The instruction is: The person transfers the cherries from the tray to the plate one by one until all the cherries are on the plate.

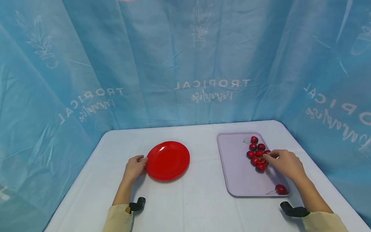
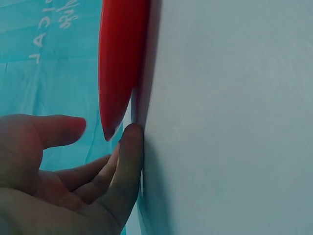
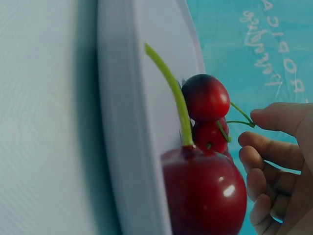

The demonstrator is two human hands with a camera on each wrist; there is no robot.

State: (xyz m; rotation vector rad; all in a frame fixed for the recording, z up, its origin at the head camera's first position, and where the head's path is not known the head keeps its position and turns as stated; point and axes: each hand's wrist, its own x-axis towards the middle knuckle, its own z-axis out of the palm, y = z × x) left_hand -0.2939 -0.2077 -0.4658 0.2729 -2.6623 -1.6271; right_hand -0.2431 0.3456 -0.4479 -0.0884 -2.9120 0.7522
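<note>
Beside the left rim of a round red plate [image 1: 168,161] is my left hand [image 1: 135,167]. In the left wrist view its thumb [image 2: 68,129] stands apart from the rim, and a fingertip reaches low beside the plate's edge. Over a cluster of dark red cherries [image 1: 253,147] on a pale purple tray [image 1: 236,170] is my right hand [image 1: 288,164]. The right wrist view shows its thumb [image 3: 274,117] at the tip of a green cherry stem [image 3: 239,121], the forefinger [image 3: 269,147] a small gap below. Part of the cluster is hidden behind the hand.
A lone cherry [image 1: 280,189] with its stem lies in the tray's near right corner. White cloth covers the table [image 1: 203,206], with the plate left of the tray. Blue printed curtains [image 1: 214,58] hang behind and at both sides.
</note>
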